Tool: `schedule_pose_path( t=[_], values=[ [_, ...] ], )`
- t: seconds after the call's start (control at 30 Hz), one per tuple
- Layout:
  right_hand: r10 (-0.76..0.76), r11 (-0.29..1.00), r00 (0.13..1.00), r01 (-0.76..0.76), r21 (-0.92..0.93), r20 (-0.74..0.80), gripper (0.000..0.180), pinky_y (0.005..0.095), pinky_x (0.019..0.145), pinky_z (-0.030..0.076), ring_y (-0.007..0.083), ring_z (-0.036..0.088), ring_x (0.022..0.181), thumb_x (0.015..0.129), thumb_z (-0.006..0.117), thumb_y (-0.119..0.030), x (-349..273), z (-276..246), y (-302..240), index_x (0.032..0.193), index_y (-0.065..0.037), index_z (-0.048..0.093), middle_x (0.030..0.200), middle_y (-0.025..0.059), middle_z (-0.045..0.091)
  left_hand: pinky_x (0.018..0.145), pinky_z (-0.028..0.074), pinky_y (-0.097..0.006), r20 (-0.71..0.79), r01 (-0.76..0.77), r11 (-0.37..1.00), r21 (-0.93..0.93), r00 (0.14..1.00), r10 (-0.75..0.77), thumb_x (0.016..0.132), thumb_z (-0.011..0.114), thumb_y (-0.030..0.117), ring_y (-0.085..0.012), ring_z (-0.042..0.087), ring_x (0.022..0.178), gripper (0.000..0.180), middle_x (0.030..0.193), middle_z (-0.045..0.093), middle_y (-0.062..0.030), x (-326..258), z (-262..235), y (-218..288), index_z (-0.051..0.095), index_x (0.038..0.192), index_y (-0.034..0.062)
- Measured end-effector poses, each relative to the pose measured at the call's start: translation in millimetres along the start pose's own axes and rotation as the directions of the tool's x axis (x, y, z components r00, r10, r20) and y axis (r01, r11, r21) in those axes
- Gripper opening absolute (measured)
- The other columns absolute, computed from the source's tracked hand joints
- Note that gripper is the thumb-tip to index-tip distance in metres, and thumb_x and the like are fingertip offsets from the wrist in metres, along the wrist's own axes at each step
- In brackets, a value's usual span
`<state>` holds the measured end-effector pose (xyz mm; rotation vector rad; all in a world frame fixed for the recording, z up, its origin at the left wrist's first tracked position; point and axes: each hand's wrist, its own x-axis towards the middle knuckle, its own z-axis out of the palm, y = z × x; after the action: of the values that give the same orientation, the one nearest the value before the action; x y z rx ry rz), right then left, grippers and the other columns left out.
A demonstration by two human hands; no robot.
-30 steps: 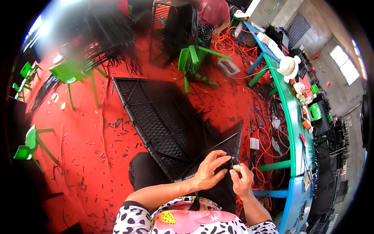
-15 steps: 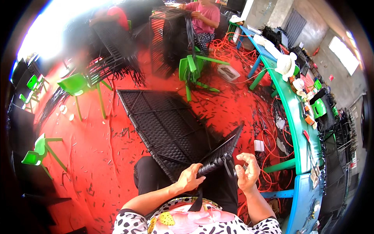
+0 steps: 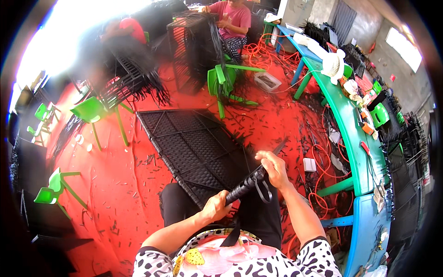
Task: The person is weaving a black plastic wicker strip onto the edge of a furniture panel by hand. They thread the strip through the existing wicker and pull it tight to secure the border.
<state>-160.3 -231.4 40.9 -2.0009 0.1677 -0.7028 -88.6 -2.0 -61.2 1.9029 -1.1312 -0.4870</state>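
Observation:
A black woven wicker piece [image 3: 196,143] leans across my lap and the floor in front of me, with a folded side whose thick, strip-wrapped edge [image 3: 242,188] points up toward me. My left hand [image 3: 216,206] is closed round the near end of that edge. At its far end is my right hand [image 3: 275,170], fingers bent and pressed together. A loose loop of black weaving strip [image 3: 266,197] hangs just below the right hand. What the right fingertips hold is hidden.
Green and blue tables [image 3: 353,152] with a white fan [image 3: 333,67] run along the right. Green chairs [image 3: 48,193] stand at the left. A person in a pink shirt [image 3: 235,21] works behind another black frame. Orange hoses [image 3: 318,161] and black scraps lie on the red floor.
My right hand has moved up and left to the far end of the wrapped edge. The folded side has tilted, and my left hand has shifted slightly left, still gripping it.

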Motion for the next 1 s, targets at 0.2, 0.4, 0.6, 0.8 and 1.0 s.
schedule_pose_path(
  t=[0.2, 0.4, 0.6, 0.8, 1.0],
  values=[
    [-0.069, 0.994, 0.991, 0.078, -0.078, 0.112, 0.032, 0.0350, 0.066, 0.046, 0.0291, 0.060, 0.072, 0.091, 0.045, -0.028, 10.9, 4.2, 28.3, 0.088, 0.000, 0.061, 0.076, 0.0133, 0.062, 0.060, 0.046, -0.047, 0.027, -0.024, 0.998, 0.050, 0.999, 0.022, 0.074, 0.066, 0.014, -0.0428, 0.059, 0.072, 0.030, 0.073, 0.058, -0.0256, 6.5, -12.2, -1.1, 0.048, 0.094, -0.0002],
    [-0.043, 0.998, 0.997, 0.046, -0.039, 0.058, 0.040, 0.0364, 0.061, 0.042, 0.0331, 0.057, 0.067, 0.091, 0.043, -0.035, 55.0, 6.0, 25.4, 0.077, 0.000, 0.056, 0.067, 0.0175, 0.055, 0.063, 0.048, -0.040, -0.027, 0.071, 0.990, 0.125, 0.997, -0.068, 0.072, 0.069, 0.012, -0.0290, 0.065, 0.073, 0.029, 0.074, 0.062, -0.0227, 41.5, -57.8, 15.6, 0.053, 0.091, -0.0010],
    [-0.063, 0.982, 0.996, 0.074, 0.171, -0.069, 0.045, 0.0343, 0.066, 0.041, 0.0235, 0.055, 0.067, 0.093, 0.042, -0.039, 88.7, 19.8, 15.6, 0.079, 0.001, 0.056, 0.068, 0.0126, 0.055, 0.069, 0.050, -0.036, -0.046, 0.140, 0.930, 0.340, 0.990, -0.132, 0.066, 0.074, 0.015, -0.0244, 0.064, 0.073, 0.039, 0.079, 0.065, -0.0161, 82.3, -144.2, 49.4, 0.058, 0.097, -0.0020],
    [0.081, 0.916, 0.980, -0.003, 0.400, -0.180, 0.046, 0.0280, 0.057, 0.032, 0.0078, 0.033, 0.065, 0.094, 0.046, -0.040, 60.0, 49.4, 15.4, 0.069, -0.002, 0.041, 0.063, -0.0012, 0.032, 0.069, 0.049, -0.041, 0.088, 0.010, 0.826, 0.563, 0.993, -0.072, 0.063, 0.073, 0.021, -0.0347, 0.063, 0.075, 0.037, 0.075, 0.062, -0.0204, 101.5, -201.9, 85.7, 0.059, 0.090, 0.0009],
    [0.186, 0.863, 0.971, -0.089, 0.497, -0.149, 0.036, 0.0254, 0.061, 0.035, 0.0065, 0.038, 0.068, 0.096, 0.044, -0.031, 13.2, 43.4, -5.3, 0.078, 0.000, 0.051, 0.067, 0.0003, 0.040, 0.064, 0.047, -0.042, 0.143, -0.062, 0.769, 0.636, 0.989, -0.039, 0.059, 0.075, 0.019, -0.0343, 0.061, 0.069, 0.035, 0.071, 0.060, -0.0173, 87.5, -191.6, 90.3, 0.056, 0.084, 0.0037]
  ],
)
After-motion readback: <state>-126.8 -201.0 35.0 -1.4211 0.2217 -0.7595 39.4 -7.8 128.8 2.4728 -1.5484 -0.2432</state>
